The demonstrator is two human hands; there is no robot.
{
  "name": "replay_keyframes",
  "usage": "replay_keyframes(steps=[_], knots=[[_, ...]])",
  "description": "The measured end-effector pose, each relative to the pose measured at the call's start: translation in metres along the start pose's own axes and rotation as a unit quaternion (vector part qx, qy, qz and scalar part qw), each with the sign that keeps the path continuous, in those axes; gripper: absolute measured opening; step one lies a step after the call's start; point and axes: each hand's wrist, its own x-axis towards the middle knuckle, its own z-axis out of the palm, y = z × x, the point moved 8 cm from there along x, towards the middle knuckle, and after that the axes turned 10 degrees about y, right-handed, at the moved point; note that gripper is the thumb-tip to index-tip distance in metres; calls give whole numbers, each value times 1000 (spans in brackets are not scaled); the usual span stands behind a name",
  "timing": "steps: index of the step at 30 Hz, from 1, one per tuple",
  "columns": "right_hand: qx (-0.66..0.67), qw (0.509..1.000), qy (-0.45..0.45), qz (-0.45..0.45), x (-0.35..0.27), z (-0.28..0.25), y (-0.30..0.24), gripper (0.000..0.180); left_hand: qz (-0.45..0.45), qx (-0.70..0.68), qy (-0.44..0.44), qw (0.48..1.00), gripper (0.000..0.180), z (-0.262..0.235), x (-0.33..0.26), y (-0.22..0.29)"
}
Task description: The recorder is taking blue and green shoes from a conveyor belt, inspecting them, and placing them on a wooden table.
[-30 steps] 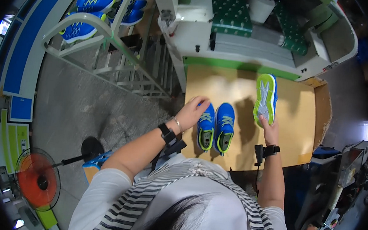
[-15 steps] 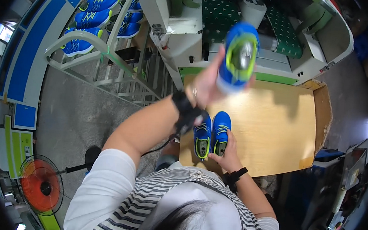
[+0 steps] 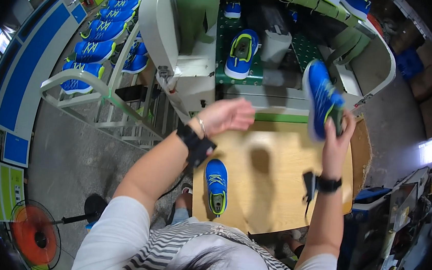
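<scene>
Green-belted conveyor machine [image 3: 224, 38] fills twelve o'clock, one blue shoe with a lime collar [image 3: 241, 52] sitting on its belt. Below it, the wooden surface [image 3: 278, 192] runs from centre to five o'clock. Rack of blue shoes [image 3: 99, 32] at ten o'clock, orange fan [image 3: 35, 235] at seven. Our right hand [image 3: 336, 140], at three o'clock over the surface's far right edge, holds a second blue shoe [image 3: 319, 98] raised and tilted toward the machine, fingers wrapped around its heel end. Our left hand [image 3: 228, 116] hovers empty at centre, just in front of the machine edge, fingers loosely curled and blurred, pinching nothing. A third blue shoe [image 3: 216, 186] lies on the surface at six o'clock, toe pointing away. We judge the step as loading shoes onto the belt: the held one looks mid-transfer. Next move likely calls for setting it flat beside the first without knocking it, then reaching for the remaining shoe.
</scene>
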Motion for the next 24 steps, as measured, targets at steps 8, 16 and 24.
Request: replay_keyframes(steps=[8,16,24], knots=[[-337,940,42,-29,164,85,100,67,94,689,129,707,74,-44,-69,-111],[-158,962,-59,-216,26,264,-33,74,-29,503,151,851,83,-100,-96,-237],[-73,983,-114,-121,69,291,20,65,16,554,122,823,85,-119,-56,-272]])
